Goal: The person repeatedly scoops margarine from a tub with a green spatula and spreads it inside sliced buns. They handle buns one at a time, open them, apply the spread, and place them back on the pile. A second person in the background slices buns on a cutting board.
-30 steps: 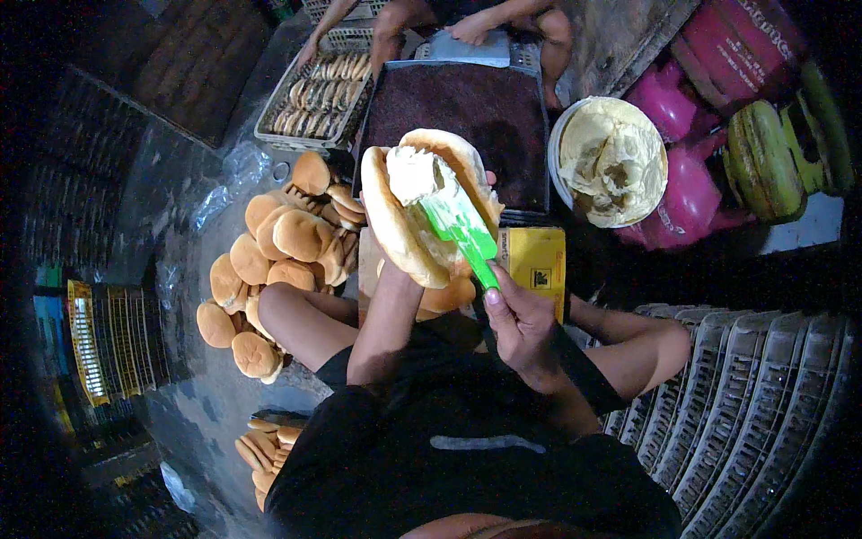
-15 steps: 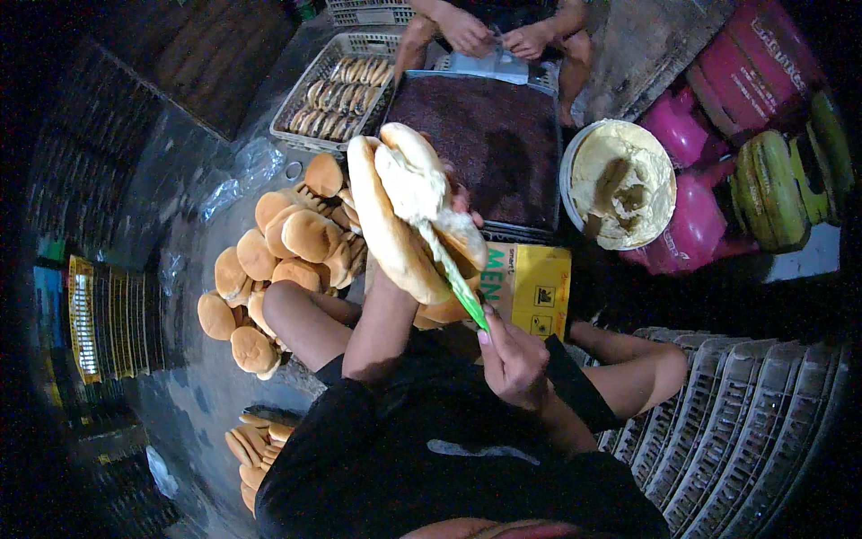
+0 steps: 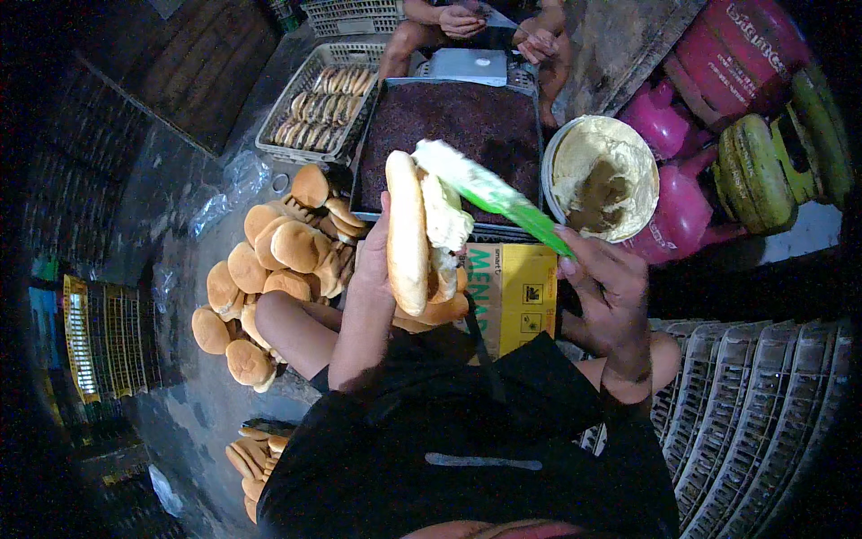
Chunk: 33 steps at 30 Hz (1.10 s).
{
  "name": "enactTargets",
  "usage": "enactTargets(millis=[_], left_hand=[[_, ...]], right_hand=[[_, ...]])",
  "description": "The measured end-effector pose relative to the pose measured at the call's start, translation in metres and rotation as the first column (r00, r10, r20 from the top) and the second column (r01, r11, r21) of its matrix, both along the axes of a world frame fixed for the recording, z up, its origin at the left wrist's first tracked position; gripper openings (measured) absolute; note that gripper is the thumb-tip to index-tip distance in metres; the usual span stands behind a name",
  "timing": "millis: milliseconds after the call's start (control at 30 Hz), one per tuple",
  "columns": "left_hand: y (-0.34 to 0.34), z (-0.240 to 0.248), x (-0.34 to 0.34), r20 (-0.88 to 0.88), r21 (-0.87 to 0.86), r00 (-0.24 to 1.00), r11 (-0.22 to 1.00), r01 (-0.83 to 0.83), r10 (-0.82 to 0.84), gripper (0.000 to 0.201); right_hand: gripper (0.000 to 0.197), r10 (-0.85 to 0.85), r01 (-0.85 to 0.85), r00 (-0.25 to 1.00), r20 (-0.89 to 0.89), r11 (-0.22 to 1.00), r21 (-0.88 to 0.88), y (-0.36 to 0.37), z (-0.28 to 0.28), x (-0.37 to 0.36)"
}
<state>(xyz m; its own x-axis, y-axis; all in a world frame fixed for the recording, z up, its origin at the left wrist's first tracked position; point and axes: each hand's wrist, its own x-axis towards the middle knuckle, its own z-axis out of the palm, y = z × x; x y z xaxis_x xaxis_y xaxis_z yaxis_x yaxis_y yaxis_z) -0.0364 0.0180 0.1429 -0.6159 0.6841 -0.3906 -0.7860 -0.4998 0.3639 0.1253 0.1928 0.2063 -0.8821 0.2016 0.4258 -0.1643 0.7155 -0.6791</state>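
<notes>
A long split bun (image 3: 409, 235) stands opened in my left hand (image 3: 372, 256), whose fingers are mostly hidden behind it. Pale cream (image 3: 446, 218) lies thickly on the bun's inner face. My right hand (image 3: 612, 286) grips the green handle of a spatula (image 3: 532, 218). The spatula's cream-coated blade points up and left, its tip beside the top of the bun. Close beyond the right hand is a round tub (image 3: 549, 184) of the same pale cream, with a hollow scooped in it. More buns (image 3: 435, 313) lie just under the held one.
A dark crumbly mass fills a square tray (image 3: 361, 175) ahead. Filled buns line a plastic crate (image 3: 269, 135) at far left. Loose buns (image 3: 298, 244) are heaped on the left. A cardboard box (image 3: 525, 310) lies before me, stacked crates (image 3: 745, 422) at right. Another person's hands (image 3: 463, 22) are opposite.
The spatula has come off the bun's inside and swung up and right with my right hand. The bun is now more upright. The other person's hands have parted.
</notes>
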Motion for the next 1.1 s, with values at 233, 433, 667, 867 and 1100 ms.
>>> enactTargets(millis=[233, 433, 667, 867, 1100], left_hand=[[-0.003, -0.029, -0.025, -0.23, 0.47, 0.953, 0.835, 0.285, -0.196, 0.057], [0.005, -0.023, -0.024, -0.172, 0.537, 0.973, 0.814, 0.223, -0.154, 0.054], [0.011, -0.019, -0.025, -0.087, 0.538, 0.996, 0.84, 0.068, -0.024, 0.056], [0.007, -0.013, -0.021, -0.162, 0.478, 0.986, 0.877, 0.039, 0.045, 0.058], [0.007, -0.007, -0.019, -0.14, 0.497, 0.984, 0.868, -0.025, 0.108, 0.066]], right_hand=[[0.028, 0.068, -0.079, 0.99, 0.12, 0.993, 0.09, -0.004, 0.005, 0.008], [0.03, 0.011, -0.022, 0.994, 0.107, 0.994, 0.105, -0.02, -0.007, 0.022], [0.033, -0.053, 0.051, 0.999, 0.011, 0.991, 0.127, -0.056, -0.026, 0.026], [0.034, -0.091, 0.09, 0.994, 0.053, 0.996, 0.017, -0.073, -0.04, 0.029], [0.044, -0.122, 0.123, 0.992, -0.013, 0.983, 0.14, -0.08, -0.055, 0.03]])
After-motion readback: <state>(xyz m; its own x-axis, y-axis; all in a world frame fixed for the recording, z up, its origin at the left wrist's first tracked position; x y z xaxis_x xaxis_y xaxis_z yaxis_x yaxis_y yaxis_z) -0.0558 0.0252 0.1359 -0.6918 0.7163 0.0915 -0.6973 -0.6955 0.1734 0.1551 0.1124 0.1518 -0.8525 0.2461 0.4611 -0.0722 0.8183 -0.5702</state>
